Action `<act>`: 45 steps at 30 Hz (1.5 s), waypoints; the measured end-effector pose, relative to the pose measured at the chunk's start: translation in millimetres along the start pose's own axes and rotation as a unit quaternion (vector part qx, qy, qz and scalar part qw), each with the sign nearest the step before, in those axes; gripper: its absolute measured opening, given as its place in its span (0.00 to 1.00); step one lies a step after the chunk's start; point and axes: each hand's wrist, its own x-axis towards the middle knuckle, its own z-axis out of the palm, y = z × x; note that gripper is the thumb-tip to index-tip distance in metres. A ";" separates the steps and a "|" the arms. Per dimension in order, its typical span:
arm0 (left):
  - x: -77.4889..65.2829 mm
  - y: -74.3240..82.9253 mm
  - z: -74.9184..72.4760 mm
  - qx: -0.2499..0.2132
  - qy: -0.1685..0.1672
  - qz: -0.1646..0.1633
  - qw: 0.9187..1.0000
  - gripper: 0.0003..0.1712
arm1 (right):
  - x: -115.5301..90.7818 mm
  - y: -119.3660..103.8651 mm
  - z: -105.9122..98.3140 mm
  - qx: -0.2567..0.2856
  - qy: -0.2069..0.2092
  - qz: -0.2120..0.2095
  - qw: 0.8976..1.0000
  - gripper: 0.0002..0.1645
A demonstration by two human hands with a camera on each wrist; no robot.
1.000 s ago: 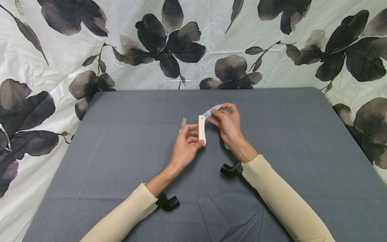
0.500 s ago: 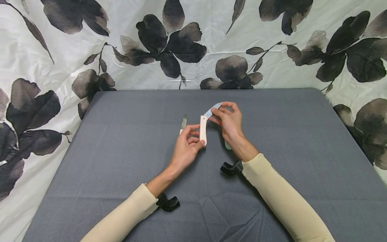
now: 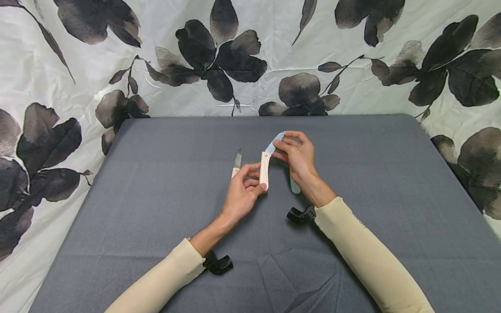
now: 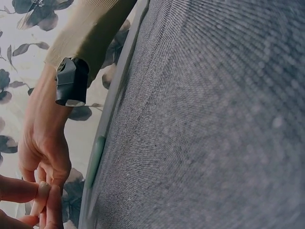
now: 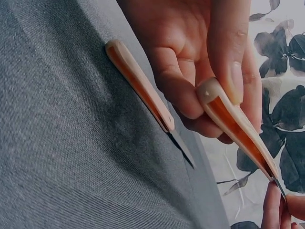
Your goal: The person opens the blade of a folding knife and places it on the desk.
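Observation:
My left hand point(image 3: 243, 190) grips the pale pink handle of a folding knife point(image 3: 264, 171) between thumb and fingers, above the table. My right hand point(image 3: 300, 157) pinches the pale blade point(image 3: 274, 145), which stands unfolded at an angle to the handle. The right wrist view shows the handle's orange-toned slot point(image 5: 240, 131), with right fingertips point(image 5: 271, 210) at the blade. A second pink-handled folding knife point(image 5: 140, 86) lies on the table beside my left hand, its blade out. Under my right wrist lies a green handle point(image 3: 295, 186); the rest of it is hidden.
A grey cloth covers the table point(image 3: 156, 208), creased near the front. Behind the far edge hangs a white curtain point(image 3: 250, 100) with dark flowers. Black wrist cameras point(image 3: 301, 216) sit under both forearms, close above the cloth.
The blade has swung up, more nearly in line with the handle. My right hand has risen slightly with it, and the held knife has shifted a little to the right.

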 end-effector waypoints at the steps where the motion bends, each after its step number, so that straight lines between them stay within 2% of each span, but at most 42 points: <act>1: -0.2 -0.3 -0.1 -0.001 -0.001 0.000 1.000 0.32 | 0.4 -0.1 -0.1 0.000 -0.001 -0.001 1.000 0.18; 9: -1.8 -1.1 -1.1 0.001 -0.005 -0.001 1.000 0.32 | 4.0 -3.1 -2.8 -0.036 -0.026 0.008 0.999 0.18; 20: -2.5 -2.7 -0.7 0.020 -0.009 0.001 1.000 0.31 | 8.0 -9.7 -8.6 -0.108 -0.076 0.015 0.991 0.23; 27: -2.8 -4.3 -0.2 0.024 -0.006 0.002 1.000 0.31 | 10.3 -11.1 -9.4 -0.133 -0.086 0.024 0.987 0.21; 34: -3.1 -5.4 0.4 0.026 -0.008 -0.002 1.000 0.31 | 11.2 -13.1 -8.9 -0.135 -0.093 0.027 0.986 0.22; 40: -2.9 -4.9 1.2 0.044 -0.010 -0.007 0.999 0.32 | 10.7 -14.0 -7.8 -0.147 -0.099 0.030 0.984 0.26; 45: -2.7 -4.6 0.2 0.062 -0.009 -0.005 0.998 0.33 | 10.3 -14.0 -6.7 -0.174 -0.113 0.030 0.978 0.30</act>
